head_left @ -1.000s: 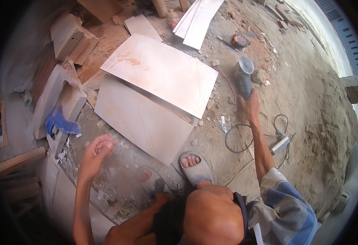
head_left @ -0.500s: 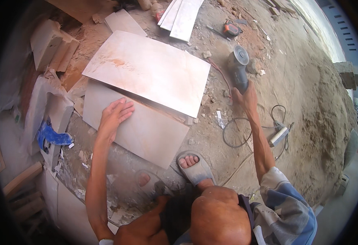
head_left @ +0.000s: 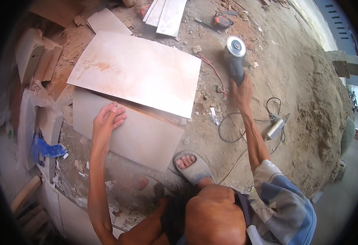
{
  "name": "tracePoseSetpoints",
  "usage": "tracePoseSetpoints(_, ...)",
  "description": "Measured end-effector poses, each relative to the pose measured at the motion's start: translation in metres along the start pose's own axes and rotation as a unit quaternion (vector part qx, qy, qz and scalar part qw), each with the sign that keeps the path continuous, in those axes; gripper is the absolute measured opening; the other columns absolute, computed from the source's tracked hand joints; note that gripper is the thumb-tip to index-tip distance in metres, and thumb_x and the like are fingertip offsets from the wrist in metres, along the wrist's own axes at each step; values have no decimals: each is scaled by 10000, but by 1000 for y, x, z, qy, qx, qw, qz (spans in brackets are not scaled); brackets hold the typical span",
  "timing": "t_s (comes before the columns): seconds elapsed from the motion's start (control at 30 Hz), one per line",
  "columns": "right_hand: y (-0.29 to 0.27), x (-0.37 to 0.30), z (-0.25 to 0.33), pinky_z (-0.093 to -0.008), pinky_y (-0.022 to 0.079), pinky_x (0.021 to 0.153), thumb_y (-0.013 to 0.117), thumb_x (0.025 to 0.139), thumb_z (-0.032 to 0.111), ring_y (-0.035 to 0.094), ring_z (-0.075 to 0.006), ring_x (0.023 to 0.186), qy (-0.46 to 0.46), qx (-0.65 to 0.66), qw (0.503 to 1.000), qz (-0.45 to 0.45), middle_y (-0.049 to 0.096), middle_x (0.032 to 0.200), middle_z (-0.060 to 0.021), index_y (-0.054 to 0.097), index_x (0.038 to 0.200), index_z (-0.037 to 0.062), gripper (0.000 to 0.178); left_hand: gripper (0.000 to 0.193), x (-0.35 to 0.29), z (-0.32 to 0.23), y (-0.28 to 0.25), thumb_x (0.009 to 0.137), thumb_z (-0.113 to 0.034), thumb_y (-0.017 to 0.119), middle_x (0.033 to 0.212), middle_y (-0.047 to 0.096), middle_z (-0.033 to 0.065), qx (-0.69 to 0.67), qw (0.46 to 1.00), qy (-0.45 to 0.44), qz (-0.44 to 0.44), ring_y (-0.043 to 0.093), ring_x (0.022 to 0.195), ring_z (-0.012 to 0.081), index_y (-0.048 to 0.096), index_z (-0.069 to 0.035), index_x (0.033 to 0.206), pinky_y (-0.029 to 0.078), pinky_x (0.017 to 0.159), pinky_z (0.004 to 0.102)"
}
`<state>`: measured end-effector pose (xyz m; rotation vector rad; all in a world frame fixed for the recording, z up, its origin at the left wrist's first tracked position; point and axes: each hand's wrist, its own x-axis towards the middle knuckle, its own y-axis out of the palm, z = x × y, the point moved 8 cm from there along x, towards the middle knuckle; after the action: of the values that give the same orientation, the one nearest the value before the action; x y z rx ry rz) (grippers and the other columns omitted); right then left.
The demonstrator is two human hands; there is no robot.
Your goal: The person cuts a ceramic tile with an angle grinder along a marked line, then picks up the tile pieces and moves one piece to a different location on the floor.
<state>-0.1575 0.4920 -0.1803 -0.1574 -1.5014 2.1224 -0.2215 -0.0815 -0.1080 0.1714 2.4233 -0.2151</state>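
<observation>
My right hand (head_left: 241,90) is wrapped round the body of a dark angle grinder (head_left: 234,63). The grinder is held over the dirt, its round disc (head_left: 236,45) facing up and pointing away from me. My left hand (head_left: 108,118) rests on the nearer pale tile (head_left: 142,139), close to its far edge; the fingers are loosely bent, with nothing visible between them. A second large pale tile (head_left: 140,67), dusted with orange powder, lies just beyond and partly overlaps it. A dark gap shows between the two tiles.
Narrow tile strips (head_left: 168,18) and an orange-black tape measure (head_left: 222,21) lie at the far side. A grey cable (head_left: 232,141) and white power strip (head_left: 274,129) are on the right, beside a sand heap (head_left: 322,122). Blue plastic (head_left: 48,149) and blocks (head_left: 28,55) stand left.
The whole view has shifted, so the scene sits further left and up. My left fingers have curled more on the nearer tile. The grinder stays in my right hand, its disc turned more toward me.
</observation>
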Motion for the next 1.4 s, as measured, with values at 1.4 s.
tracePoseSetpoints(1.4,86,-91,202,-347,563,1003,693,1162,347,722,-189,1131,316,508,782,176,754,1321,-157,585,1479,-107,564,489,171,-99,-183,1126,-387,729,1288,792,114,-75,959,168,-216,661,1204,174,779,45,1349,464,1129,348)
